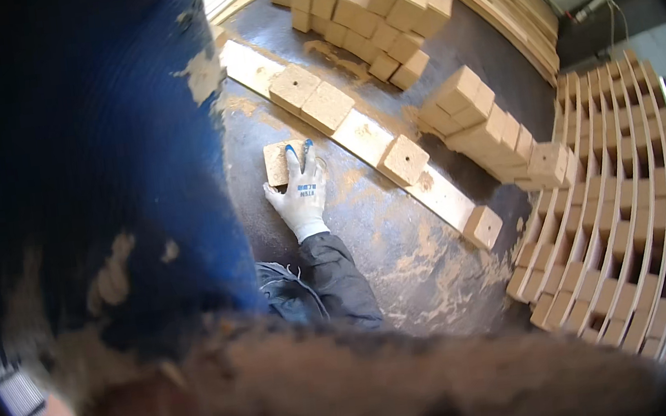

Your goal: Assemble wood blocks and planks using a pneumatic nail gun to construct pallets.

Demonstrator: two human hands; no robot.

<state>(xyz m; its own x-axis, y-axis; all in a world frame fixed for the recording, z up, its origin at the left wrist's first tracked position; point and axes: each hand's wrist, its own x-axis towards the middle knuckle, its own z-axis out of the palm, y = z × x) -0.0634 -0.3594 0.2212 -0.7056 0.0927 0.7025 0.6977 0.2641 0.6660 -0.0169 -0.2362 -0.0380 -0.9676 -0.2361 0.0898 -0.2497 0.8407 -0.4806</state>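
Note:
My right hand (301, 195), in a white glove with blue fingertips, reaches out over a dark, sawdust-strewn worktable (369, 237). Its fingers lie across a small square wooden block (274, 163), with the thumb at the block's near left corner. Just beyond the hand a long pale plank (363, 135) runs diagonally across the table. Several similar blocks sit on it, one (327, 106) near the far end and one (483, 226) at the near end. My left hand is not visible.
A big blue, sawdust-caked bulk (121, 150) close to the camera hides the left side. Heaps of loose blocks lie at the back (364, 15) and to the right (479, 121). Stacked slatted pallets (620, 200) stand at the right and long boards (490, 1) behind.

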